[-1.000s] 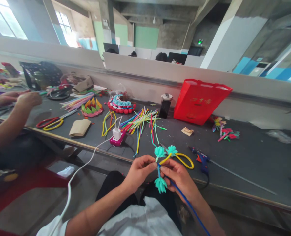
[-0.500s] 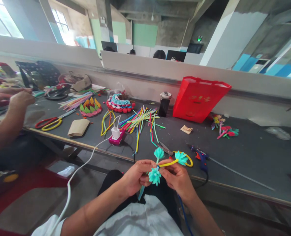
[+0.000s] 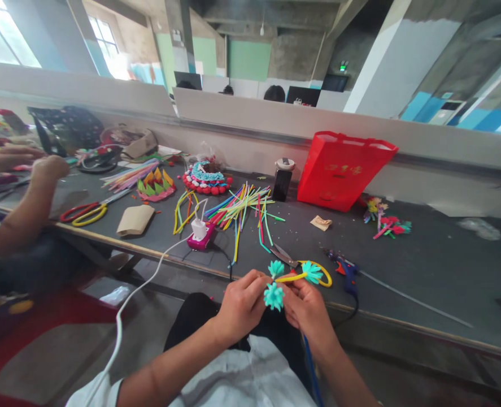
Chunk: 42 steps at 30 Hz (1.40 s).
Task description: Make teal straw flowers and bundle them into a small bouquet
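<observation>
Both my hands meet above my lap, close to the table's front edge, around a small bunch of teal pipe-cleaner flowers [image 3: 274,297]. My left hand [image 3: 242,305] is closed, its fingertips pinching the bunch where the stems join. My right hand [image 3: 308,310] is closed on the same joint from the other side, and a yellow fuzzy stem [image 3: 290,278] with a teal flower at its end runs over its fingers. A blue strand [image 3: 312,367] hangs below this hand. Just beyond lie scissors [image 3: 283,255] with a yellow handle loop, partly hidden by the flowers.
A blue glue gun [image 3: 349,276] lies to the right, with a long clear stick behind it. Loose coloured pipe cleaners [image 3: 245,206], a pink power block [image 3: 201,237], a black bottle [image 3: 283,180] and a red bag [image 3: 343,172] are farther back. Another person's hands [image 3: 49,169] work at left.
My left hand has rolled over, its back now turned more upward, and the near flower has shifted slightly right and up. The upper flower has tipped lower. The other person's hand moved right.
</observation>
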Each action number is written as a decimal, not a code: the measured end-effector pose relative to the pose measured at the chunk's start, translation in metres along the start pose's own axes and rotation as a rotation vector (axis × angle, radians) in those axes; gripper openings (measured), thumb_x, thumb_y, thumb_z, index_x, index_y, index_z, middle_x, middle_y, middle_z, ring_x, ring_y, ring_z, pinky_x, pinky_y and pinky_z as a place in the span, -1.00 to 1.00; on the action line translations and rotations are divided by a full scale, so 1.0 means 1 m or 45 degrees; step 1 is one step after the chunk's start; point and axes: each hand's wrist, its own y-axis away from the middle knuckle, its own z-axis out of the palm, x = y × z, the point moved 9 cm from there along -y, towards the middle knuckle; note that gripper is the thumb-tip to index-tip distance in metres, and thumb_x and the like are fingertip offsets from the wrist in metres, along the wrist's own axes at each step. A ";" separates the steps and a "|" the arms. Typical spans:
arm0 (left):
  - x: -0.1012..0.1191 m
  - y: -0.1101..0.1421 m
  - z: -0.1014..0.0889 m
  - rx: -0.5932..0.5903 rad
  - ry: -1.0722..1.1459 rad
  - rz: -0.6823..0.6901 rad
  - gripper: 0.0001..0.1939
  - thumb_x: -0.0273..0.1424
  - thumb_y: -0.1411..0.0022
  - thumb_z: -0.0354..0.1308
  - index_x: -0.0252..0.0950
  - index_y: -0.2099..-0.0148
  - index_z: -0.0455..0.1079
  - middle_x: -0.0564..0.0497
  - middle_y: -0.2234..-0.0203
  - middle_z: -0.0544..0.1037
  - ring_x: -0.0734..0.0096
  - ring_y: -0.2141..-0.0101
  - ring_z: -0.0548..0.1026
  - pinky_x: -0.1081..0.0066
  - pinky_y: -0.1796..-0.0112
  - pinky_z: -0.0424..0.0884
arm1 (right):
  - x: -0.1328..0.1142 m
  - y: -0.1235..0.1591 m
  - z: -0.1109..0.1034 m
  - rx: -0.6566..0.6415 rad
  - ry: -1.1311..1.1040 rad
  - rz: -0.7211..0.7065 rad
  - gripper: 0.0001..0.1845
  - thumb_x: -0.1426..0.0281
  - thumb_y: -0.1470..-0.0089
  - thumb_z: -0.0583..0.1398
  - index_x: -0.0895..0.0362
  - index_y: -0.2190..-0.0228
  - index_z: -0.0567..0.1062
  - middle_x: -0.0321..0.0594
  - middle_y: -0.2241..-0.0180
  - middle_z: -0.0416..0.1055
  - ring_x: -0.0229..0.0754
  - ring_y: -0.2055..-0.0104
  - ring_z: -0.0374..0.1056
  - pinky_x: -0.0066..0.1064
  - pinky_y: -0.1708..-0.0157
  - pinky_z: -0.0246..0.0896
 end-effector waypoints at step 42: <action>-0.032 0.006 0.031 -0.337 1.239 -0.935 -0.76 -0.33 0.07 0.39 -0.39 0.46 0.46 0.09 0.62 0.40 0.58 0.57 0.25 0.55 0.50 0.17 | -0.046 0.024 0.002 -0.238 0.937 -0.340 -0.82 0.24 -0.11 0.25 0.01 0.28 0.62 -0.28 0.28 0.60 -0.11 0.21 0.50 -0.36 0.18 0.38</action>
